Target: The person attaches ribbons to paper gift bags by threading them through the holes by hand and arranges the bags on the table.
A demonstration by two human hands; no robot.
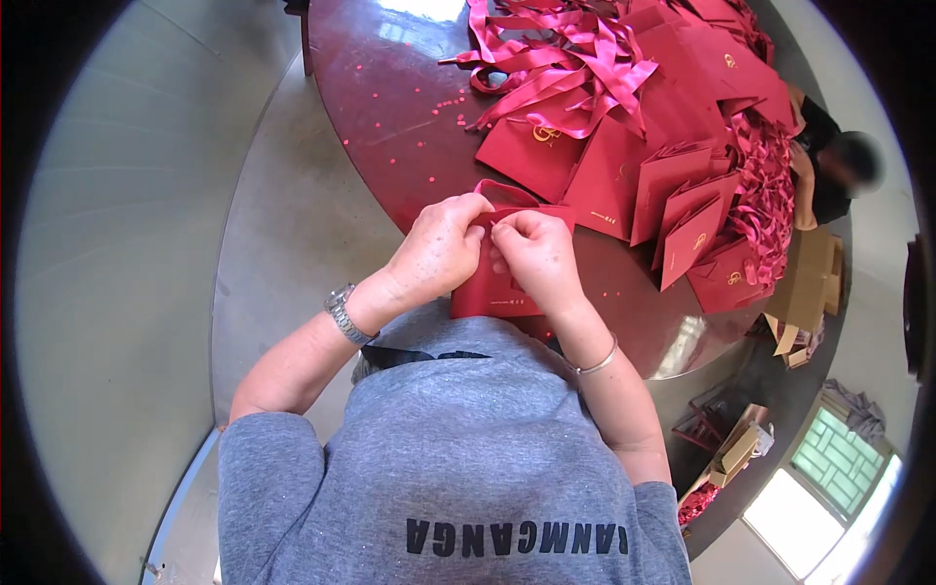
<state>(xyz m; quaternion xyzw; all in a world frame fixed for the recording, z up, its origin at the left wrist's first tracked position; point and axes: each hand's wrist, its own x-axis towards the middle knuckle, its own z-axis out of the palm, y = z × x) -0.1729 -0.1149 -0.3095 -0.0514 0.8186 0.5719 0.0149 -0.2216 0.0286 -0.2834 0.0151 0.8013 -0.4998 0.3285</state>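
A red paper gift bag [487,292] with small printed lettering is in front of my body at the table's near edge. A red ribbon handle [509,191] loops above its top edge. My left hand [444,239], with a watch at the wrist, is closed on the bag's upper edge. Close beside it, my right hand [536,255] is pinched at the bag's top, thumb and forefinger together. Whatever small part lies between those fingertips is too small to make out; it may be the ribbon's end.
A round dark red table [380,97] carries a heap of pink-red ribbons [575,68], several finished-looking red bags [614,185] and more ribbon [765,185] at the right. Small red dots are scattered on it. Another person [829,161] sits across at the right. Cardboard boxes [814,278] stand beyond.
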